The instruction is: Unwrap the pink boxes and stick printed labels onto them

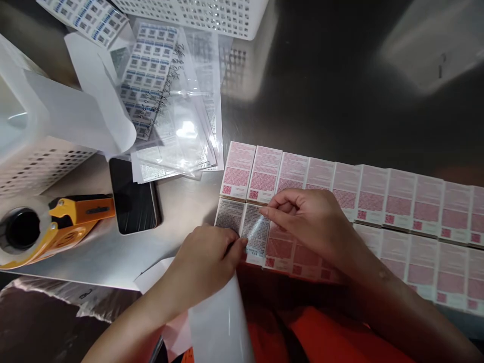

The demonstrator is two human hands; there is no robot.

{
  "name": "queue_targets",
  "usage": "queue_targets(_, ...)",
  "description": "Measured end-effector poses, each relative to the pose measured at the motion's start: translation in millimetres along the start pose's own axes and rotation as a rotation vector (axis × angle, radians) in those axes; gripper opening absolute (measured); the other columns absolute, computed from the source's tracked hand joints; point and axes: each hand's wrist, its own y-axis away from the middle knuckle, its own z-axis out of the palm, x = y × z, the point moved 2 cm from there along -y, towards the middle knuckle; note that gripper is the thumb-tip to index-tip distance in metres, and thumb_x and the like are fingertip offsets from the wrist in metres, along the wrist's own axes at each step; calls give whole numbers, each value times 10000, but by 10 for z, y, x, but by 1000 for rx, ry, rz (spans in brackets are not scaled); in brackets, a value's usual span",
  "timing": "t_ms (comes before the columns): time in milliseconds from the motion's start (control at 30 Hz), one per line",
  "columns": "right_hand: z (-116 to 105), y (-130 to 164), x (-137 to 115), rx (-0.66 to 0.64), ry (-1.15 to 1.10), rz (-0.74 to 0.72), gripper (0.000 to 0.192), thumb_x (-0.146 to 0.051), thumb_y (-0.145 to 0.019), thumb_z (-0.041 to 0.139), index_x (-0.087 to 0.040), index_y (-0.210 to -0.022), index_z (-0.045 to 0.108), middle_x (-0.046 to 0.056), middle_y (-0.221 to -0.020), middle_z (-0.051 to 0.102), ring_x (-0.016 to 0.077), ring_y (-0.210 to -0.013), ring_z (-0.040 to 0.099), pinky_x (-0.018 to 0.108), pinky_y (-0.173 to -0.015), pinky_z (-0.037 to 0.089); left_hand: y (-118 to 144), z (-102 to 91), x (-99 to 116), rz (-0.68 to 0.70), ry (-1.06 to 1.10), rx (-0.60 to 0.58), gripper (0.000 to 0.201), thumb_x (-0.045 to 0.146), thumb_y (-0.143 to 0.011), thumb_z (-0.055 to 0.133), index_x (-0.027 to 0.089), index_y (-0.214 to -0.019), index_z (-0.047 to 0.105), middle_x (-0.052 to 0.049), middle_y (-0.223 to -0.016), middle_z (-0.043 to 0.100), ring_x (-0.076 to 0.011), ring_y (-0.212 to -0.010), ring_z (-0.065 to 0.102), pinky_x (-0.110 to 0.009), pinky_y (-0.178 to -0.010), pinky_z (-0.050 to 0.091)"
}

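Two rows of small pink-and-white printed boxes (403,199) lie side by side on the metal table. On the near row's left end, a clear sticker with dense dark print (255,229) lies over a box, and another printed sticker (229,214) covers the box at its left. My right hand (312,219) pinches the upper edge of the first sticker between thumb and forefinger. My left hand (209,259) is closed, its thumb and curled forefinger at that sticker's lower left edge; what they grip is hidden. White glossy sheet material (223,317) hangs below my left wrist.
Clear bags with printed sheets (181,116) and QR-code label sheets (147,75) lie at the upper left. A phone (134,196) and an orange tape dispenser (75,214) rest at left. White perforated baskets (212,15) stand at the back and left.
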Motion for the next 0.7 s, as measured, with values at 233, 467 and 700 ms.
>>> queue_targets(233, 5, 2, -2, 10, 10, -38, 248, -422, -850, 680, -230, -696, 707, -22, -571, 662, 130, -489, 570, 278, -524, 394, -7, 10, 1, 5, -6, 2, 432, 395, -948, 398, 205, -600, 569, -16, -549, 562, -143, -507, 442, -326, -557, 184)
queue_targets(467, -8, 5, 13, 35, -38, -27, 156, -335, -812, 717, -232, -752, 616, -53, -566, 649, 126, -493, 583, 273, -554, 422, 0, 9, -8, -12, 22, 5, 435, 420, -933, 406, 212, -594, 580, -15, -553, 564, -153, -528, 466, -314, -553, 204)
queue_targets(700, 39, 37, 18, 136, 55, -68, 344, -488, -821, 715, -228, -930, 517, -67, -579, 594, 136, -509, 556, 274, -557, 378, -8, 11, 14, -28, 67, 24, 479, 483, -921, 431, 207, -541, 524, 4, -518, 495, -138, -520, 400, -306, -542, 212)
